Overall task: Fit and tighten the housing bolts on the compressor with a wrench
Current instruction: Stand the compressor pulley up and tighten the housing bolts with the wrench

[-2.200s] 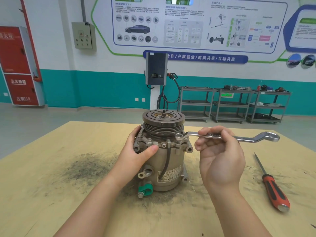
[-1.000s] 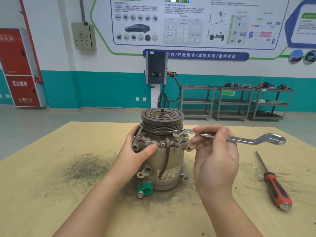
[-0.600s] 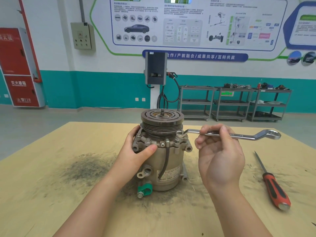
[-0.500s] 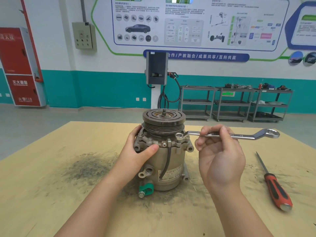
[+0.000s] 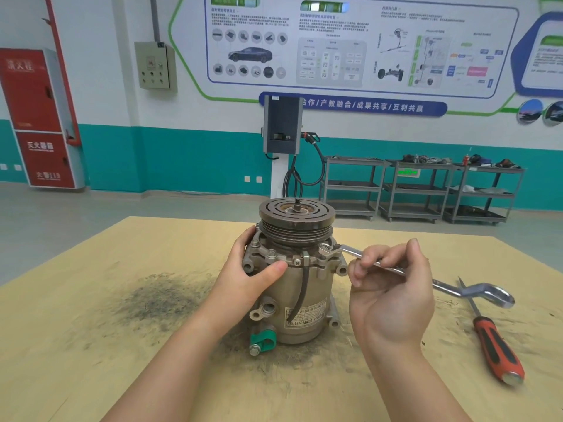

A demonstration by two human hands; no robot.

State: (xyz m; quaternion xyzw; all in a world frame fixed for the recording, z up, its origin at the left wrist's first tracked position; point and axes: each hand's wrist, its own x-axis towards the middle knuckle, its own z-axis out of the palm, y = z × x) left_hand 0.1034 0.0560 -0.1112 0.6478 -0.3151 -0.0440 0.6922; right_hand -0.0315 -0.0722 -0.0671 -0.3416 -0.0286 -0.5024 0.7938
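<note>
Head view: compressor [image 5: 300, 287] upright mid-counter [image 5: 91, 345]. Left hand [image 5: 251, 275] grips its left flange. Right hand [image 5: 390, 287] pinches wrench [image 5: 441, 283] mid-shank, ring end on right-side bolt [image 5: 324, 247]. Compressor looks heavy, rigid; wrench stiff, likely slick. Grip nearer far end for leverage.

Dull, matt cast metal on the compressor [image 5: 300, 287] body, greyish-tan and a little grimy, with a darker, worn metal pulley [image 5: 297, 220] on top, its face rusty-brown around the hub, and a glossy green plastic clip [image 5: 262, 338] low at the front. The wrench [image 5: 426, 277] is polished bright metal, catching the light. The screwdriver [image 5: 495, 345] has a smooth red-and-black plastic handle, and it lies on a matt, pale wood counter [image 5: 91, 330] smudged with dark gritty dust.
</note>
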